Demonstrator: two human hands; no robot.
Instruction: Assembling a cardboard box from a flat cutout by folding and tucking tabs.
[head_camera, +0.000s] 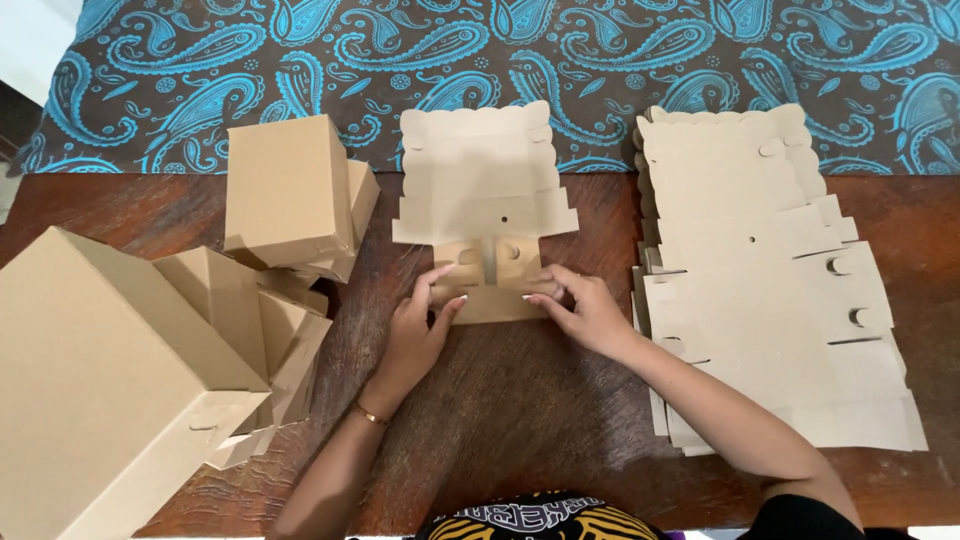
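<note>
Two hands meet at the middle of the wooden table (520, 420) in our single head view; the left hand (418, 335) presses its fingertips on the near left part of a flat cardboard box blank (483, 190), and the right hand (585, 312) does the same on the near right part, each holding down a small folded flap rather than closing round anything; the fingers are curved and partly spread, and we cannot see what lies under the palms; the blank itself lies from the table's centre towards the far edge, its scalloped far end overlapping the blue paisley cloth (250, 60) that covers the far side; the near strip of the blank is partly hidden by both hands, so we cannot make out how far the fold has gone; at the right edge of the table lies a stack of flat blanks (760, 280), its near left portion hidden by the right forearm, and we cannot count the sheets; towards the left edge stands a cluster of folded boxes (290, 190); the largest box (90, 370) is cut off by the picture's left and lower edges, and the smaller ones behind it overlap so that their number is unclear; a thin bracelet (371, 415) circles the left wrist.
</note>
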